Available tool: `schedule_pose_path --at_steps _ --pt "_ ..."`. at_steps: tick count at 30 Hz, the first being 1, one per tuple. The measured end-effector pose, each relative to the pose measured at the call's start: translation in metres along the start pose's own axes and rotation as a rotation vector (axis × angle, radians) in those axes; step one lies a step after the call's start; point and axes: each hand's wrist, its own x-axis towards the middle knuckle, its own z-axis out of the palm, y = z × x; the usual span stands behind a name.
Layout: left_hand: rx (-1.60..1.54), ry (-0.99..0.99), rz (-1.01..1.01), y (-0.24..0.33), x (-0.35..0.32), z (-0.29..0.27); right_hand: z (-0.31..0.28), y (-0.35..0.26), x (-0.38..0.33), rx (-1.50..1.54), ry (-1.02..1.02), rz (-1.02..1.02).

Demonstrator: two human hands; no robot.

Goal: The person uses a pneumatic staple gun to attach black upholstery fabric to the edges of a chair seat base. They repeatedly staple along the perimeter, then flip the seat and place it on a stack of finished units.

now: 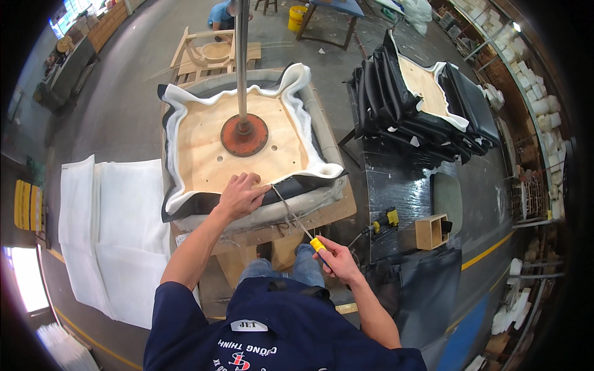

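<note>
My right hand (pixel 339 261) is wrapped round the yellow handle of a screwdriver (pixel 317 243). Its long metal shaft slants up and left, and its tip meets the near edge of an upholstered seat. My left hand (pixel 240 196) pinches the black cover (pixel 204 203) along that same edge, close to the tip. White padding (pixel 173 142) curls up around a plywood seat panel (pixel 198 123). A red round press plate (pixel 244 135) on a metal pole bears down on the middle of the plywood. My left fingertips are partly hidden.
A stack of black seat covers (pixel 387 80) lies on a table at the right. Below it are a yellow-and-black air tool (pixel 385 221) and a small wooden box (pixel 432 232). White padding sheets (pixel 124 216) lie at the left. Another person (pixel 220 15) works beyond, beside a wooden chair frame (pixel 204 46).
</note>
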Motion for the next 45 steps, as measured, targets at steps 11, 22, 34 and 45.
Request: schedule_pose_path --at_steps 11,22,34,45 --pt "-0.013 -0.013 -0.009 0.001 0.0 -0.002 -0.033 -0.001 0.012 0.388 -0.247 0.191" --pt "0.01 0.012 0.072 0.001 0.004 -0.005 -0.028 0.024 0.012 0.605 -0.334 0.2" --pt "-1.239 -0.115 -0.396 0.086 0.047 0.002 -0.083 0.02 -0.083 0.396 -0.237 0.011" --pt "-0.708 -0.32 0.312 0.18 0.118 0.041 -0.139 0.103 -0.188 0.697 0.38 -0.186"
